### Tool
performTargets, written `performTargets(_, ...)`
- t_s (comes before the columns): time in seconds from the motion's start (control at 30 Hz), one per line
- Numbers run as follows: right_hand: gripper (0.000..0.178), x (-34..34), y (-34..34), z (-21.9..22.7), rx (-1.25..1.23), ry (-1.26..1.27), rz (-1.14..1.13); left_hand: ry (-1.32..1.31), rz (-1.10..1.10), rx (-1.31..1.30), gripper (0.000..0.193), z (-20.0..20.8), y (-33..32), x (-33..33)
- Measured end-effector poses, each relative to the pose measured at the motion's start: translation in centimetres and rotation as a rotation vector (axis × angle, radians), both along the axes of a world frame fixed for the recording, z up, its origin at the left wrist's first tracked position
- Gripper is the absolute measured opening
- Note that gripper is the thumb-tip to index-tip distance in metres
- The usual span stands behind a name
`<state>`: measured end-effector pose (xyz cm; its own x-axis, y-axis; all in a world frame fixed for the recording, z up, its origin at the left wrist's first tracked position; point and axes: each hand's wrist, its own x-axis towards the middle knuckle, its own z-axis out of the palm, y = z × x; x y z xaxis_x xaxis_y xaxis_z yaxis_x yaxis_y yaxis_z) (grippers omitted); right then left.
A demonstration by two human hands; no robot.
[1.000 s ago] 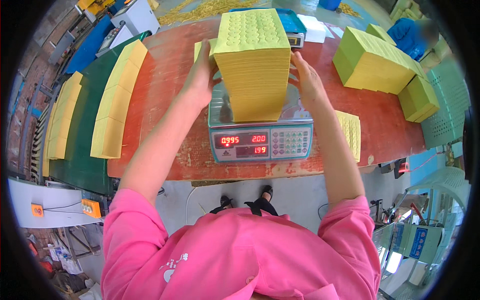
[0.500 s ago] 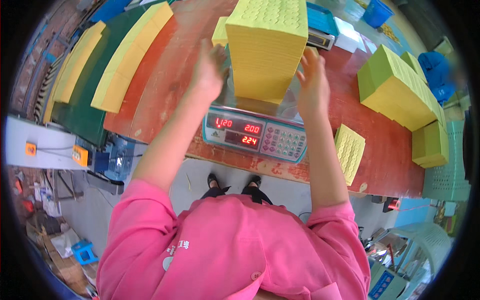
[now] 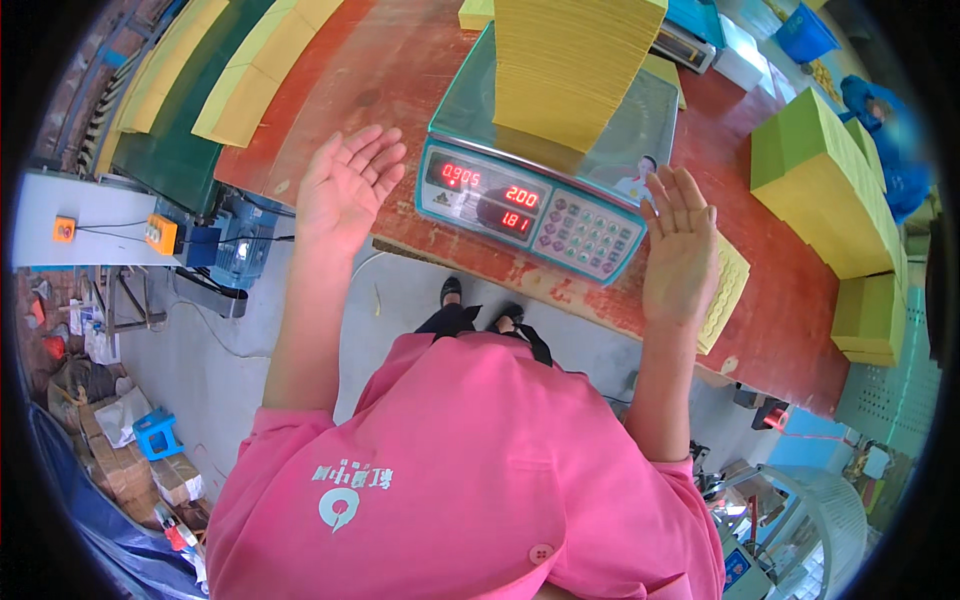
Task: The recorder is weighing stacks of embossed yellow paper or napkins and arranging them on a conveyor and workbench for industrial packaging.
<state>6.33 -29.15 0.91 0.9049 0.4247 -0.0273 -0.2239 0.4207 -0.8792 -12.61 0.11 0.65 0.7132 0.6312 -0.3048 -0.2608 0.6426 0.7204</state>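
A tall stack of yellow paper [image 3: 570, 75] stands on the glassy plate of a teal-edged digital scale [image 3: 590, 222], whose red display is lit. To the left of the scale, my left hand [image 3: 352, 180] hovers palm up, fingers spread, holding nothing. My right hand [image 3: 682, 245] is raised by the scale's right front corner, palm turned up and empty. Partly behind that hand lies a small yellow paper stack [image 3: 727, 295] with a patterned top, on the worn red table [image 3: 800, 335].
Long rows of yellow paper [image 3: 245, 95] lie at the far left beside a green surface [image 3: 180, 165]. More yellow stacks [image 3: 825, 185] fill the table's right side. A second scale [image 3: 687, 40], a white box [image 3: 742, 65] and a blue bin [image 3: 806, 35] are at the back right.
Both hands have drawn back from the sides of the tall stack toward me and turned palm up. The stack stays on the scale, and the lit readings have dropped. My view has shifted.
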Motion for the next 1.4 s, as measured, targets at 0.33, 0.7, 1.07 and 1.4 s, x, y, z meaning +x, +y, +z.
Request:
performTargets(0.33, 0.055, -1.4, -1.2, -0.5, 0.003, 0.061, -0.062, -0.025, -0.156, 0.063, 0.045, 0.5, 0.6, 2.9)
performTargets(0.7, 0.053, -1.3, 0.8, -1.2, 0.036, 0.063, -0.132, -0.073, -0.273, 0.195, 0.040, 1.9, 5.3, 7.0)
performTargets(1.07, 0.051, -5.9, 11.2, 1.8, 0.017, -0.187, 0.328, 0.247, -0.025, 1.429, 0.018, -5.9, 17.8, 22.2)
performTargets(1.4, 0.043, -6.5, 20.6, 1.7, -0.052, -0.035, 0.371, 0.180, -0.367, 1.989, 0.027, -9.9, 23.3, 32.3)
